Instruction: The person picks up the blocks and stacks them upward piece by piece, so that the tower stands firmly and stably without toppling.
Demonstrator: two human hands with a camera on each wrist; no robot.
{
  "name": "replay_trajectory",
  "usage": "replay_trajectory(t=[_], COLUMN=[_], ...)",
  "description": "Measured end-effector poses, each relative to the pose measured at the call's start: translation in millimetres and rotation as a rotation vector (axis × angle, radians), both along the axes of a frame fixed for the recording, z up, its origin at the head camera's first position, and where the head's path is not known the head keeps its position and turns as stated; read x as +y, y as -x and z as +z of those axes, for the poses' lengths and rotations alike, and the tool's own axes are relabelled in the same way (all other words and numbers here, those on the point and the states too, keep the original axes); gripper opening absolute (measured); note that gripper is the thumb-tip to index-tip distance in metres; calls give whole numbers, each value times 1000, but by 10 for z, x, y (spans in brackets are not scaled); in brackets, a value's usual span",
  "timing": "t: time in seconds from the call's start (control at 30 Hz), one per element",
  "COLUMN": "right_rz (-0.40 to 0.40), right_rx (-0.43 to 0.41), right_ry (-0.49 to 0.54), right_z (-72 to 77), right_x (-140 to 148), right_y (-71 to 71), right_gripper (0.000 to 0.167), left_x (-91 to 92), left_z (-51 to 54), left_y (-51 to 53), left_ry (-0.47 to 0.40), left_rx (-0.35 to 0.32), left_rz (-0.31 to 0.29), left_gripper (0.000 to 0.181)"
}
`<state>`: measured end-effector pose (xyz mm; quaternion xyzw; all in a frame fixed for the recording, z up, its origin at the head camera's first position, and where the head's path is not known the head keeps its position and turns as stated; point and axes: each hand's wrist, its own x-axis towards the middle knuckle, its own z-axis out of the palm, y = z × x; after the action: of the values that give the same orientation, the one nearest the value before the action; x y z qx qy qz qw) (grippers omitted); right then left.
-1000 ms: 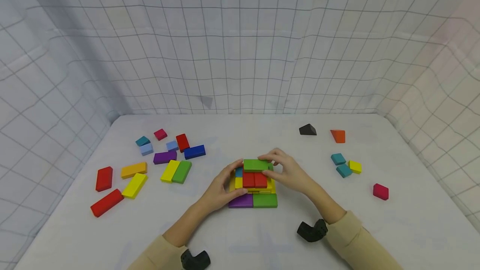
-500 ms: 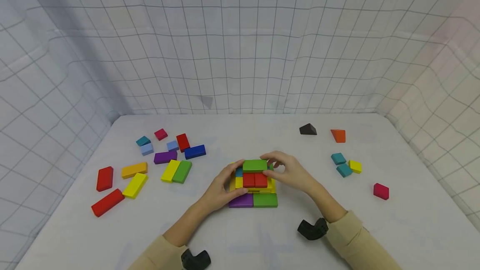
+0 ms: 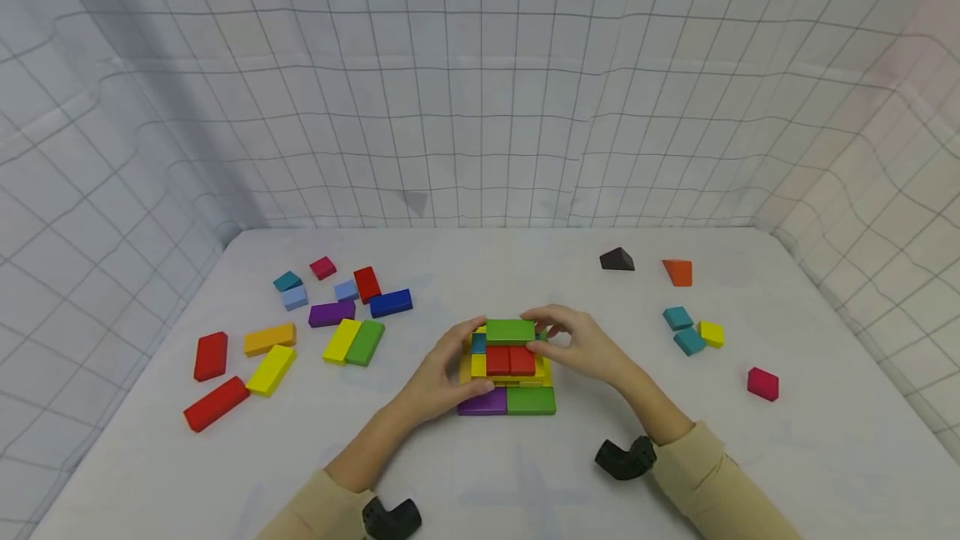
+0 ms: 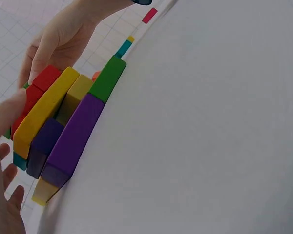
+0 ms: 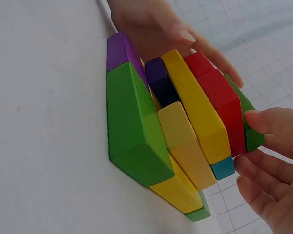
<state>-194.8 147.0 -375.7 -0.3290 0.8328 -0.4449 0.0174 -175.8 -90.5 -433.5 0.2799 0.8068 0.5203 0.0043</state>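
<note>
In the head view, a layered stack of coloured wooden blocks stands at the table's middle, with purple (image 3: 482, 402) and green (image 3: 531, 401) blocks low at its front. A green block (image 3: 511, 332) tops two red blocks (image 3: 510, 361). My right hand (image 3: 581, 344) pinches the top green block's right end; in the right wrist view, the thumb lies on its face. My left hand (image 3: 435, 377) spans the stack's left side with fingers extended, thumb at the front and index finger near the top. Other left fingers hang beside the stack in the left wrist view.
Loose blocks lie at left, including a red one (image 3: 216, 403), a yellow one (image 3: 271, 370) and a dark blue one (image 3: 391, 302). At right are a black block (image 3: 617, 259), an orange one (image 3: 678, 272), teal ones (image 3: 689, 342) and a crimson one (image 3: 763, 383).
My right fingertips have shifted slightly right, to the end of the top green block, and the block has moved slightly. My left hand stays almost in place.
</note>
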Motion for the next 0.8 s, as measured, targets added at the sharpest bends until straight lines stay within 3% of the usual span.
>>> replay_trajectory(t=[0.13, 0.27, 0.43, 0.57, 0.67, 0.8], right_rz=[-3, -4, -6, -9, -10, -9], right_rx=[-6, -14, -8, -26, -40, -41], right_ry=[3, 4, -4, -3, -7, -14], right_z=[-16, -21, -26, -11, -6, -6], right_x=[6, 10, 14, 11, 6, 7], right_y=[4, 5, 6, -1, 0, 4], right_gripper=[34, 34, 34, 35, 35, 34], left_x=[-200, -530, -968, -1176, -1226, -1230], left_z=[-79, -107, -184, -245, -255, -254], left_y=[101, 150, 140, 106, 86, 82], left_ry=[11, 59, 204, 374, 477, 496], left_rx=[68, 145, 210, 265, 287, 306], left_rz=[60, 202, 397, 513, 567, 566], left_gripper=[74, 69, 61, 59, 59, 54])
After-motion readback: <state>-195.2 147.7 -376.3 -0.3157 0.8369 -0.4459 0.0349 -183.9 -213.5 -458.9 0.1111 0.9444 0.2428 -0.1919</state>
